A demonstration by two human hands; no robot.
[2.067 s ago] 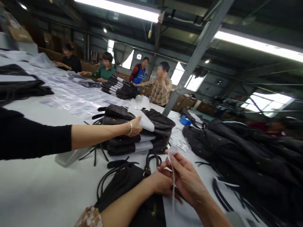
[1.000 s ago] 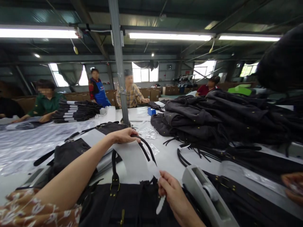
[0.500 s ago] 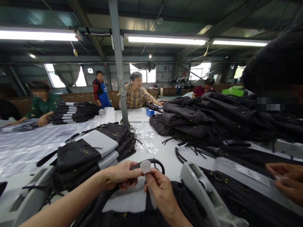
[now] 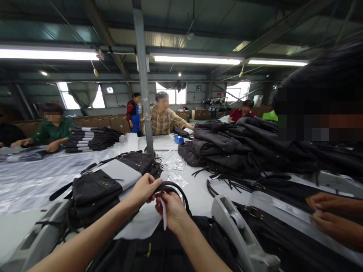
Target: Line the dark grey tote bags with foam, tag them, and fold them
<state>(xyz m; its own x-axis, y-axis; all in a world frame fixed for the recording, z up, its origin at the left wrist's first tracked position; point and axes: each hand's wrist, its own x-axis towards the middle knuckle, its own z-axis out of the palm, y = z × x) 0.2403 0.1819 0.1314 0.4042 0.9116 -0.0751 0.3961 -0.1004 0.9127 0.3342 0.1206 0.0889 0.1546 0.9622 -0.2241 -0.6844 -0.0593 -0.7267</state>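
Observation:
A black bag (image 4: 133, 251) lies right in front of me, with white sheet material (image 4: 138, 223) on it. Its looped black handle (image 4: 185, 198) is raised. My left hand (image 4: 146, 189) is closed on the handle, thumb on top. Below and to the right of it, my right hand (image 4: 172, 211) is closed around a white strip (image 4: 164, 217). One end of the strip hangs beneath the handle, and a rounded white end (image 4: 164, 176) shows above it. The fingers hide how the strip passes the handle.
Folded black bags with a white band (image 4: 117, 173) are stacked left. A large heap of black bags (image 4: 227, 147) lies right. Grey machine arms (image 4: 241, 230) flank me. A co-worker's hands (image 4: 331, 215) work at the right; a metal post (image 4: 146, 113) stands ahead.
Both hands have moved up and slightly left with the handle. The strip's rounded end, earlier facing me between my thumbs, now stands above the handle, its other end below. My view has tilted upward.

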